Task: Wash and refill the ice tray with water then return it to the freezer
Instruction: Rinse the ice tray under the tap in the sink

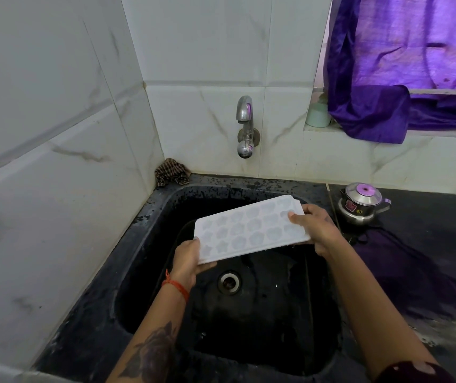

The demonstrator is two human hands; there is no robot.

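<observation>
Over sink (149,205), tray (249,230) between hands (186,258)

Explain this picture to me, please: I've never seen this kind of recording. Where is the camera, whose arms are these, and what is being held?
The one picture comes from a camera worn on a person's head, looking down at their own bare arms. No machine is involved. The left hand and right hand hold a white ice tray by its two short ends, above a black sink. A wall tap sits behind; no water is seen running. A small steel pot stands on the counter at right, and a crumpled cloth lies in the corner.
</observation>
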